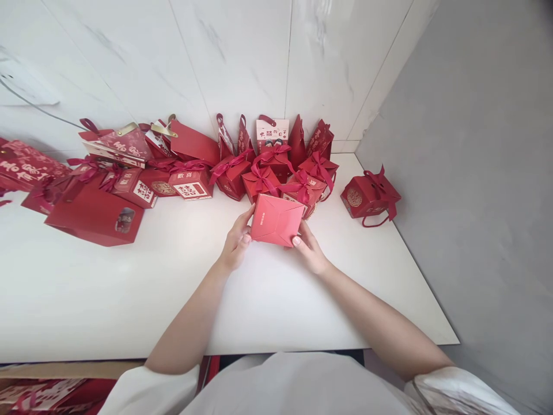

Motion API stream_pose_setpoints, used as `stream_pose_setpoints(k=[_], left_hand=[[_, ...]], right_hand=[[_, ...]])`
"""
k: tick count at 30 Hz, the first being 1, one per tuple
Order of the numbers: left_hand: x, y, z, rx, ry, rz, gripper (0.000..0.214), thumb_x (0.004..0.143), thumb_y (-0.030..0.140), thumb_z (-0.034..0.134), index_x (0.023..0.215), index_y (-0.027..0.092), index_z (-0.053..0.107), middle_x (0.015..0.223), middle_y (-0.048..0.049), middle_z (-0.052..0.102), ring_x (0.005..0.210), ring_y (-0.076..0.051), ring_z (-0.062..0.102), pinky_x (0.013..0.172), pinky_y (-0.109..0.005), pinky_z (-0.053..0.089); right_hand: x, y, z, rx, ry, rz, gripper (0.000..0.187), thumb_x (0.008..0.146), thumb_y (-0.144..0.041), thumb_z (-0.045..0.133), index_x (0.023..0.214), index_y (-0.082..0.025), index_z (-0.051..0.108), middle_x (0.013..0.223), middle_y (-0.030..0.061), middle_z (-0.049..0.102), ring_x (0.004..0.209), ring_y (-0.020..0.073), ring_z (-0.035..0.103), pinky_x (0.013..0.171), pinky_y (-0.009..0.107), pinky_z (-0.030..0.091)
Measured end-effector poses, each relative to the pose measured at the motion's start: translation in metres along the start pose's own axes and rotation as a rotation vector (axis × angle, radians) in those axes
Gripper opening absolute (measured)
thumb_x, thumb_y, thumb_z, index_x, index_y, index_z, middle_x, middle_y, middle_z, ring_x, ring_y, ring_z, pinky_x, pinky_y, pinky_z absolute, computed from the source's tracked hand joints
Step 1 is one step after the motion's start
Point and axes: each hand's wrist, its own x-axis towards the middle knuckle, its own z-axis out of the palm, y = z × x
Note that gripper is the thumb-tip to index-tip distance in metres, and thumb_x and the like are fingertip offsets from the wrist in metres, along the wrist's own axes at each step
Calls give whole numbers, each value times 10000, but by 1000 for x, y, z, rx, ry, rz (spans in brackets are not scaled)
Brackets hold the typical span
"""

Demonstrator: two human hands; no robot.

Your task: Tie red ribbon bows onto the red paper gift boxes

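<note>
A red gift box (277, 221) is held up over the white table, one face with folded, overlapping flaps turned toward me. My left hand (236, 241) grips its left side, thumb at the lower left corner. On the right side, my right hand (309, 248) holds it with the thumb on the lower right corner. Just behind it sit several red boxes with ribbon bows, among them one box (261, 183) partly covered by the held box. Another ribbon-tied box (370, 195) with a cord handle stands apart at the right.
More red gift boxes line the wall on the left, including a large box (97, 213) lying on its side. The white table (173, 300) ends at a grey wall (475, 173) on the right. A carton (78, 369) with red packaging inside is below the front edge.
</note>
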Motion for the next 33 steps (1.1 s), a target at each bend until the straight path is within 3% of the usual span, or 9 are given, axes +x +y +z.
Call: stream_pose_setpoints(k=[8,21,25,28,30,33], left_hand=[[-2,-6,-1,63,48,-3,723,899,639,441,1485,217,407,1475,-175,450,858,-203,639,811,-368,518],[-1,-12,-3,39,15,-12,708,910,604,461,1499,223,364,1418,-180,516,747,-165,623,702,-338,502],[0,-5,-2,34,30,-22,651,915,564,487,1467,222,429,1431,-148,524,958,-235,656,849,-377,513],[0,-1,-4,32,63,-106,560,941,542,453,1358,186,566,1355,-126,603,1171,-301,596,997,-422,463],[0,-1,-6,-20,70,-190,625,953,610,336,1285,167,625,1259,-130,666,1128,-311,625,958,-437,493],[2,-2,-8,-120,55,-238,753,930,693,198,1301,187,614,1239,-121,680,1095,-309,647,920,-441,521]], right_hand=[[1,-2,1,-33,11,3,700,875,-628,530,1431,-236,372,1328,147,510,1019,254,602,717,374,586],[1,-1,-1,-46,20,24,668,882,-635,518,1396,-224,404,1274,142,543,846,210,626,701,389,583],[0,1,-1,-80,19,13,691,879,-629,533,1421,-235,365,1295,142,537,815,196,640,701,381,581],[-2,-2,-2,-219,45,-73,883,790,-562,701,1494,-289,244,1427,153,450,767,171,648,737,393,580],[-4,-5,-2,-350,70,-154,1002,727,-482,790,1519,-324,197,1510,156,366,787,180,664,779,414,580],[-5,-9,-3,-482,62,-212,957,778,-393,753,1533,-367,166,1578,129,281,891,221,691,759,413,601]])
